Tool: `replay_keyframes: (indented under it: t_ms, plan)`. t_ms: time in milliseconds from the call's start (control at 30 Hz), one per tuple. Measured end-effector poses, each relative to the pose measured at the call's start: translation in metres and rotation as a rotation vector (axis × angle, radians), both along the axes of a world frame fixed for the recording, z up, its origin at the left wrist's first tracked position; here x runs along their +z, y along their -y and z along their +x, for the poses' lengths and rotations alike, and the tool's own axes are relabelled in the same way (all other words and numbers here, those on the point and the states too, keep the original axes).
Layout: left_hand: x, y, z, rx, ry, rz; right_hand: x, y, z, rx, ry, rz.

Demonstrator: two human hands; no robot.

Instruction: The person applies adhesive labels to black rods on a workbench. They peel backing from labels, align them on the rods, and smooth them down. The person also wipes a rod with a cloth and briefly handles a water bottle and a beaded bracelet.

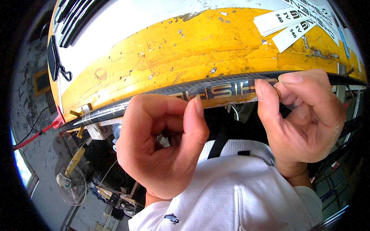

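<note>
A long black carbon-weave tube (106, 112) lies crosswise along the near edge of the yellow table. Over its middle is a clear decal strip (227, 91) with gold lettering, its lower edge reaching past the tube. Thumb and forefinger of my left hand (162, 144) pinch the strip near its left part; the other fingers are curled in. At the opposite end my right hand (304, 123) pinches the strip the same way. How much of the film touches the tube is hard to tell, and my fingertips hide its ends.
White lettered strips (287, 29) lie on the yellow table (154, 57) at the far right. Several black rods (73, 19) and a flat black item (53, 57) with a loop are far left. A bracket (90, 125) supports the tube. A fan (73, 186) stands below.
</note>
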State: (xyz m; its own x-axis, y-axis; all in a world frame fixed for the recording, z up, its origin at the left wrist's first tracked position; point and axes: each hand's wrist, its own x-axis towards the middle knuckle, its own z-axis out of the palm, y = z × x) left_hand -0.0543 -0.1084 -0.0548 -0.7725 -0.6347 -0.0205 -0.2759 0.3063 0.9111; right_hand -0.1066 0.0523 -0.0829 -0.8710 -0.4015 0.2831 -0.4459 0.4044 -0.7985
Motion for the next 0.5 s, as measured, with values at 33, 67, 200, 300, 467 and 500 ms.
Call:
replay_keyframes:
  t_ms: [33,67,200,300,467,500]
  plan:
    - [-0.0001,-0.0010,0.0002,-0.002,0.000,-0.005,0.0000,-0.0003,-0.0001,-0.001,-0.002,-0.002]
    - [0.0000,-0.0005,-0.0001,-0.003,0.001,-0.008,0.0000,0.0001,0.0002,-0.002,0.000,-0.001]
    - [-0.0004,-0.0022,-0.0002,0.003,-0.002,-0.008,-0.0004,-0.0009,0.0001,0.003,-0.003,0.000]
    - [0.0004,-0.0019,-0.0005,0.002,0.003,-0.006,-0.0008,-0.0008,0.0001,0.002,-0.001,0.001]
    - [0.0026,0.0009,0.0005,-0.044,0.021,0.008,0.0003,-0.0008,-0.0001,0.004,0.000,0.007]
    - [0.0042,0.0064,0.0025,-0.088,0.032,0.023,-0.0007,-0.0006,0.0007,0.004,0.001,0.009]
